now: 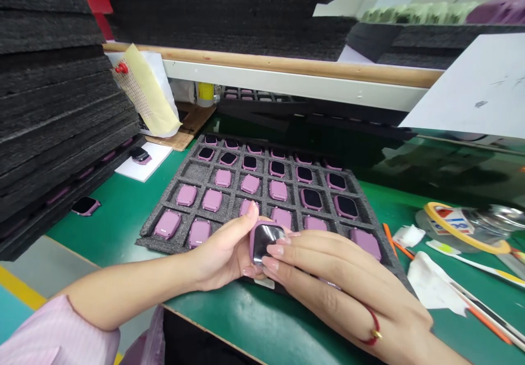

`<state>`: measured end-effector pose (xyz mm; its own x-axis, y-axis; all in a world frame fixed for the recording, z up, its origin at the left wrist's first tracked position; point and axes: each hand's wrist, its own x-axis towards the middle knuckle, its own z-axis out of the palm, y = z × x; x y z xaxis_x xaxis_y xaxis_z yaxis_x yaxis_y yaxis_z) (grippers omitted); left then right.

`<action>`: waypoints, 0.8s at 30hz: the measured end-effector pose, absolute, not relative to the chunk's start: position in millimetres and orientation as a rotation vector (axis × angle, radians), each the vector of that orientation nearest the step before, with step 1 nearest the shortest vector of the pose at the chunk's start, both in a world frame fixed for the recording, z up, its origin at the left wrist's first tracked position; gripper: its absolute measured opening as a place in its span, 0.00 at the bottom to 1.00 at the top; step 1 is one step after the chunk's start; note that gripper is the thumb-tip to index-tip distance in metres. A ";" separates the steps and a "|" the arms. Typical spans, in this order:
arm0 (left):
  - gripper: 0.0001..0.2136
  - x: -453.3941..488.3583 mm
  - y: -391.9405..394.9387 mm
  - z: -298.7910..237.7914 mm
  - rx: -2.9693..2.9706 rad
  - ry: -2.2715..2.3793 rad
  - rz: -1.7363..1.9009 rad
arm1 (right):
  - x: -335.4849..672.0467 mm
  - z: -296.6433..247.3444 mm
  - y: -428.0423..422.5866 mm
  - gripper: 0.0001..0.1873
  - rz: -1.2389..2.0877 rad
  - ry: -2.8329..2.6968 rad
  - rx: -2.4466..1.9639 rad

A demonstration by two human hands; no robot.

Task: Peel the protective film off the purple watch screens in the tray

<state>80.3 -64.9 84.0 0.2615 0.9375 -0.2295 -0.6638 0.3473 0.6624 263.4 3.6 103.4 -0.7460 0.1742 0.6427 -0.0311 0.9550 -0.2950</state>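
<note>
Right up close, the left hand grips a pink smartwatch by its edges, and the right hand, a red cord at its wrist, clasps the dark screen too, so 2 hands hold it just above a grey foam tray of pink watches. Farther left, black foam trays tower beside the green bench mat!

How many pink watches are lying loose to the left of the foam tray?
2: a pink watch on the green mat beside the foam stack, and another on a white card farther back. The stack may hide more.
</note>
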 end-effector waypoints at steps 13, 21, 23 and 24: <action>0.30 85.2 -65.5 77.9 0.578 0.819 1.242 | 241.6 95.4 9.6 0.27 0.693 -2.292 -0.287; 0.30 83.5 -64.3 85.8 0.523 0.818 1.180 | 242.2 95.0 14.0 0.27 0.636 -2.341 -0.261; 0.29 84.1 -63.9 85.3 0.489 0.839 1.186 | 240.4 97.2 18.6 0.25 0.583 -2.363 -0.233; 0.27 84.1 -63.7 84.8 0.462 0.847 1.207 | 238.6 98.9 22.5 0.24 0.560 -2.364 -0.238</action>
